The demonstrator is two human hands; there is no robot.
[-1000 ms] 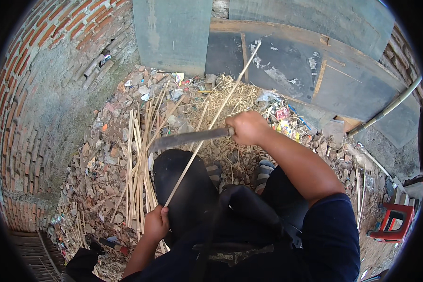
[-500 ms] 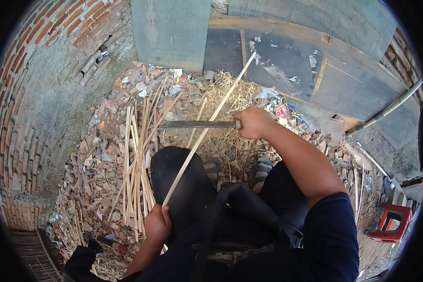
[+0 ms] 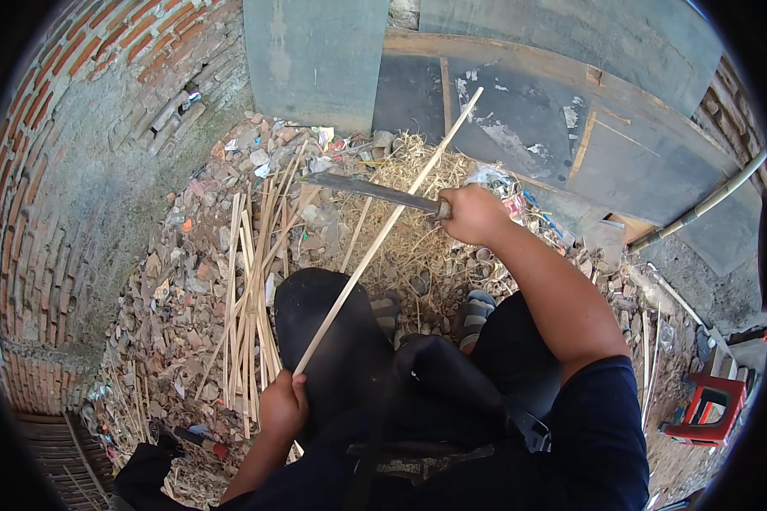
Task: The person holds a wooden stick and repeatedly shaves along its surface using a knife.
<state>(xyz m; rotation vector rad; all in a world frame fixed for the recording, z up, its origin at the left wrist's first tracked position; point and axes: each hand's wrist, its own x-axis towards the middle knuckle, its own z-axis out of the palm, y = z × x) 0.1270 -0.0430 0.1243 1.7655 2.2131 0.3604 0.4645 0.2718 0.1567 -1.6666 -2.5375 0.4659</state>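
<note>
My left hand [image 3: 283, 404] is closed around the lower end of a long, pale bamboo strip [image 3: 349, 287], beside my left knee. The strip slants up and away to the right, passing over that knee. My right hand [image 3: 477, 217] grips the handle of a machete [image 3: 358, 186]. Its long, dark blade points left and crosses the strip's upper half, tip slightly raised toward the far side. Whether the edge touches the strip, I cannot tell. More bamboo strips [image 3: 247, 332] lie in a loose bundle left of my knee. Curled shavings [image 3: 392, 175] are heaped beyond my feet.
Rubble and litter [image 3: 179, 289] cover the ground. A worn brick wall [image 3: 85, 170] rises at left, and grey panels [image 3: 520, 111] stand at the far side. At right are a leaning pole [image 3: 707, 200] and a red plastic stool [image 3: 703, 417]. A red-ended tool [image 3: 200, 441] lies near my left forearm.
My right hand has moved slightly away and right, and the machete has tilted, its tip swinging toward the far side. The strip's far end has shifted a little right; my left hand stays put.
</note>
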